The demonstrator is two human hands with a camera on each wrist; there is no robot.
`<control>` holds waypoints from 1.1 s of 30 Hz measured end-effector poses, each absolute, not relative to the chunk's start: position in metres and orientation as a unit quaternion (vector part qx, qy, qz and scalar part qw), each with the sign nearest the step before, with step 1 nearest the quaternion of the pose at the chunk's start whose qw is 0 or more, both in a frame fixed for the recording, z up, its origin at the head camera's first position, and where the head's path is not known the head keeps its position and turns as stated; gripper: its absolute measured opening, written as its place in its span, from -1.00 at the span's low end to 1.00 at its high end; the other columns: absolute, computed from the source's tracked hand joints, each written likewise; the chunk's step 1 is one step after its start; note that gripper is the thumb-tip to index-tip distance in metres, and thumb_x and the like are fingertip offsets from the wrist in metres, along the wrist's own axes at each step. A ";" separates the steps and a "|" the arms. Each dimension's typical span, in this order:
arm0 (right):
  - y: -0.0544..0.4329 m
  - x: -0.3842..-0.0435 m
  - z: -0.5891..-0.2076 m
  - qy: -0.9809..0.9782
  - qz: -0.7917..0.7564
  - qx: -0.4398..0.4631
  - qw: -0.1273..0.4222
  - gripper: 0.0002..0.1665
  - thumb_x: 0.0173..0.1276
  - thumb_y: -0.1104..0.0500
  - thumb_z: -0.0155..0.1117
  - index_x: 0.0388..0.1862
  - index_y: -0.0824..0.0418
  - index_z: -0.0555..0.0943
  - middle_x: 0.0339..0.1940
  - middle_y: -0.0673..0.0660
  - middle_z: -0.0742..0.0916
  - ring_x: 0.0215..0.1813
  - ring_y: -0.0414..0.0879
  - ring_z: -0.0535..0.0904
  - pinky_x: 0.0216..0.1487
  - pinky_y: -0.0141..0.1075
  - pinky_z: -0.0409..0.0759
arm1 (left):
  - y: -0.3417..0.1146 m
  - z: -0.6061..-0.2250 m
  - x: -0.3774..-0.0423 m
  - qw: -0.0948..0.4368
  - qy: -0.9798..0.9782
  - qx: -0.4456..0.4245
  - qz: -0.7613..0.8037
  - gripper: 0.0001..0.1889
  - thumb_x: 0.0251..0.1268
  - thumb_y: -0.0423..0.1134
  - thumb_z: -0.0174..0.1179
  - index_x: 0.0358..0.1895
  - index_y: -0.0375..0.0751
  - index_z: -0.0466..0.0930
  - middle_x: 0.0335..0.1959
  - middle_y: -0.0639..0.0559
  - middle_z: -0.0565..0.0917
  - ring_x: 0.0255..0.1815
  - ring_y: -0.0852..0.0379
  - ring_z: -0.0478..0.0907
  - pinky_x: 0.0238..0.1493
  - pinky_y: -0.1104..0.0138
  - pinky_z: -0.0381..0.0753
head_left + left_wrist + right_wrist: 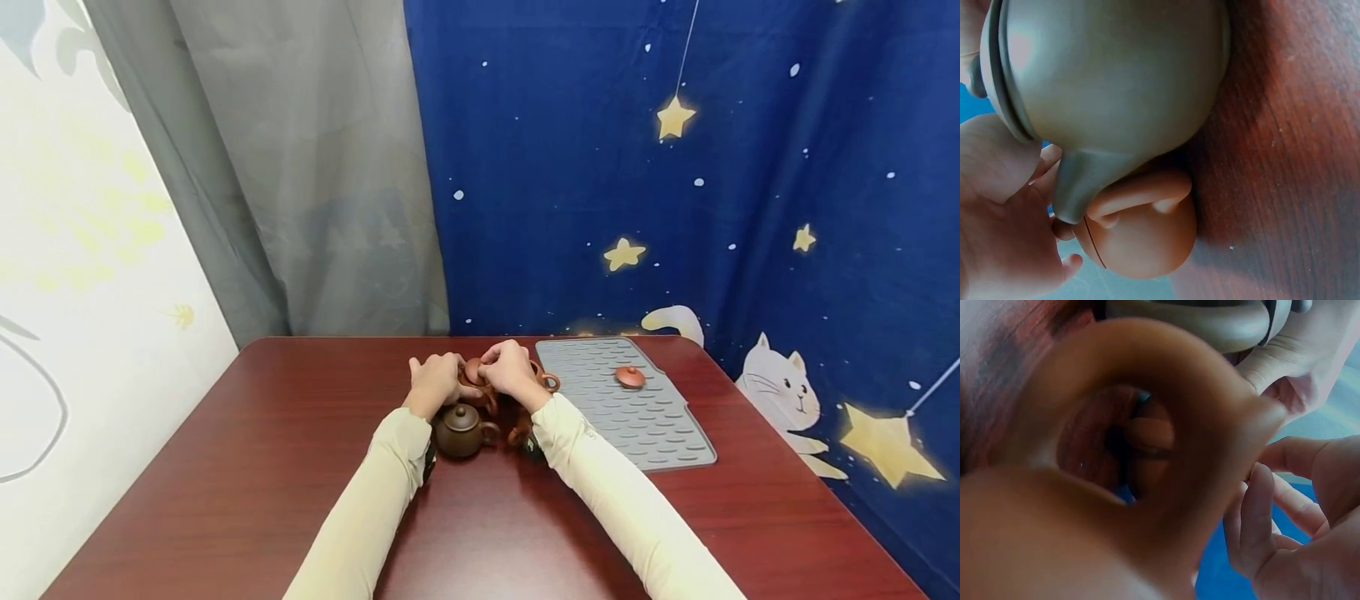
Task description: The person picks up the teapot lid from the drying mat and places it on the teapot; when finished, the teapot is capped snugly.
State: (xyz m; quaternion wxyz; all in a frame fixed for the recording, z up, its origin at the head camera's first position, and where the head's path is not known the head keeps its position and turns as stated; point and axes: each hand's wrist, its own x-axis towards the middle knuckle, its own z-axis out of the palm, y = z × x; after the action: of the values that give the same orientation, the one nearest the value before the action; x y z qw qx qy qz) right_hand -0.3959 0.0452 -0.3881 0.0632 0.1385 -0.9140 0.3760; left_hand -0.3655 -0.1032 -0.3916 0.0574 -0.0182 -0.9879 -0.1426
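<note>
In the head view my left hand [437,383] grips a reddish-brown clay teapot [489,402], its thumb along the near side of the top. My right hand [510,371] pinches a reddish-brown lid [472,369], tilted over that teapot's opening. A dark brown teapot [460,429] with its lid on stands closer to me, below the left wrist. The left wrist view has this dark teapot [1129,69] large in front, with the reddish-brown teapot [1154,244] behind its spout. The right wrist view shows the right fingers [1257,500] bent together, the lid mostly hidden.
Another reddish-brown teapot [517,433] is partly covered by the right forearm; its handle fills the right wrist view. Beyond the right hand shows a teapot handle [551,382]. A grey ridged mat [600,417] lies at the right with an orange-red lid [630,377] on it.
</note>
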 end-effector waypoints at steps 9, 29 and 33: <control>0.053 -0.396 -0.389 -0.927 0.347 0.135 0.052 -0.95 0.17 0.23 0.43 -0.39 0.10 0.79 -0.32 0.00 0.77 -0.38 -0.15 0.60 -0.35 -0.33 0.55 | -0.093 -0.399 -0.367 0.038 -0.985 -0.021 -0.164 -0.36 -0.11 0.24 0.51 0.06 0.00 0.69 -0.09 0.03 0.72 -0.01 -0.03 0.57 0.09 -0.03 0.16; 0.039 -0.398 -0.383 -0.928 0.319 0.186 0.056 -0.95 0.24 0.23 0.41 -0.39 0.13 0.79 -0.33 0.05 0.77 -0.36 -0.11 0.61 -0.32 -0.30 0.56 | -0.104 -0.394 -0.369 0.049 -0.985 -0.004 -0.164 -0.41 -0.12 0.20 0.54 0.02 0.02 0.70 -0.09 0.08 0.72 0.00 0.00 0.57 0.17 -0.03 0.14; 0.038 -0.398 -0.384 -0.930 0.319 0.176 0.055 -0.96 0.24 0.21 0.42 -0.37 0.13 0.79 -0.30 0.05 0.77 -0.26 -0.06 0.61 -0.28 -0.27 0.58 | -0.105 -0.395 -0.372 0.040 -0.986 0.000 -0.162 -0.41 -0.12 0.19 0.54 0.02 0.04 0.69 -0.08 0.09 0.71 0.03 0.00 0.56 0.18 -0.02 0.12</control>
State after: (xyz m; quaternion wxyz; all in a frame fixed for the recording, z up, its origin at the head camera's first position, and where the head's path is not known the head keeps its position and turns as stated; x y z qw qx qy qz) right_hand -0.3984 0.0376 -0.3842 0.0552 0.1764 -0.9296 0.3188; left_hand -0.3719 -0.1047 -0.3955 0.0400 -0.0001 -0.9859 -0.1625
